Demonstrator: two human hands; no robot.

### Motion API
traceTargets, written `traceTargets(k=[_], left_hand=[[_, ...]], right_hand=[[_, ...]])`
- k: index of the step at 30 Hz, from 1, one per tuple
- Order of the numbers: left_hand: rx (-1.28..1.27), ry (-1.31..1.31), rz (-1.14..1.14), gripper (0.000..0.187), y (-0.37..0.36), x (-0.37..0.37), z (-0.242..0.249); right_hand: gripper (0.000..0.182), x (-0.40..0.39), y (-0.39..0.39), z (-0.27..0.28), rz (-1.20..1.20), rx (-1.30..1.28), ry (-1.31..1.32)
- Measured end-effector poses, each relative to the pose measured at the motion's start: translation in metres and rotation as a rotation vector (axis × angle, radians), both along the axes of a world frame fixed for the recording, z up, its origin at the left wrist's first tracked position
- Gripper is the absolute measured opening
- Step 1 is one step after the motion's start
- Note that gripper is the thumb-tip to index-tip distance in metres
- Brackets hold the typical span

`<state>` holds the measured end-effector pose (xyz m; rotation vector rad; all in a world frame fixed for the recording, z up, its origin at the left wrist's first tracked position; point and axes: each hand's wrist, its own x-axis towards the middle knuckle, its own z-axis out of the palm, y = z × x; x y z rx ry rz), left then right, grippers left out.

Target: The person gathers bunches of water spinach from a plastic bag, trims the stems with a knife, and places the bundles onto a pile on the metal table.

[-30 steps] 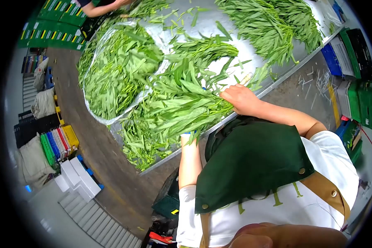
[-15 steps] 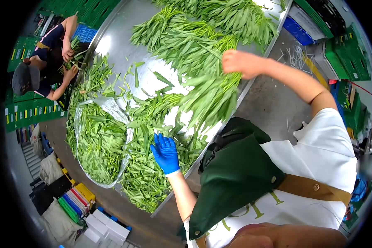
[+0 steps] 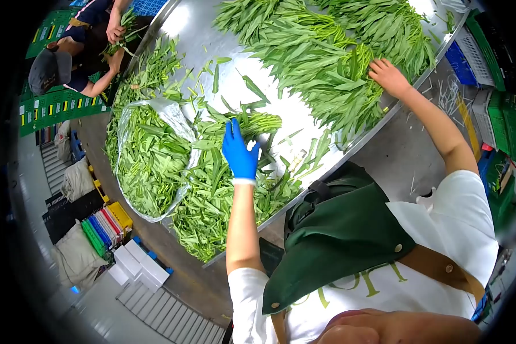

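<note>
Leafy greens with long narrow leaves, like water spinach, cover much of a metal table. My left hand [image 3: 241,152], in a blue glove, is open with its thumb apart. It is at a small bunch of greens [image 3: 261,122] whose stems point right. My bare right hand [image 3: 390,79] rests on the right end of a large row of leafy bunches [image 3: 309,54], fingers stretched over the stems and leaves. Loose leaves [image 3: 212,209] are heaped below my left hand. Beside them, a clear plastic bag [image 3: 175,117] is full of leaves.
The metal table [image 3: 198,26] has a raised rim. Across it, a co-worker [image 3: 77,54] in a cap holds greens. Green crates [image 3: 63,109] stand behind that person. More crates [image 3: 501,114] are at the right, and coloured panels [image 3: 106,226] stand at lower left.
My right hand has set down the bunch it gripped onto the row and opened. My left hand has moved up to the small bunch. The view has shifted.
</note>
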<state>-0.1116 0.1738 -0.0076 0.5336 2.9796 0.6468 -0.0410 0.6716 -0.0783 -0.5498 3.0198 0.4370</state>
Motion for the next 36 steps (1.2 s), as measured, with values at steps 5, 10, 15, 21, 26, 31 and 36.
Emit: traceTargets(k=[5,10,15,21,26,31,36], left_hand=[[-0.388,-0.172,-0.138,0.090,0.010,-0.056,-0.051],[-0.120,-0.103,-0.359,0.052,0.009,-0.054,-0.078],[0.346,-0.348,-0.311,0.064,0.008,-0.058,-0.076],[-0.367,-0.041,-0.587,0.045,0.015,-0.071,-0.082],[-0.157,-0.076,-0.432,0.021,-0.004,-0.071,-0.073],[0.492,-0.306,-0.032,0.036,-0.090,-0.065,0.036],[0.804,-0.543,0.227,0.059,-0.155,0.004,0.091]], right_hand=[[0.038,0.018,-0.026,0.052,-0.236,0.018,0.032],[0.035,0.053,-0.117,0.087,-0.117,-0.524,0.106],[0.020,0.070,-0.240,0.041,0.130,-0.810,-0.215],[0.008,0.066,-0.347,-0.017,0.396,-0.641,-0.048],[0.014,0.062,-0.353,-0.037,0.398,-0.636,-0.236],[0.023,0.065,-0.325,0.036,0.003,-0.876,-0.499],[0.030,0.061,-0.344,0.101,0.074,-1.073,-0.239]])
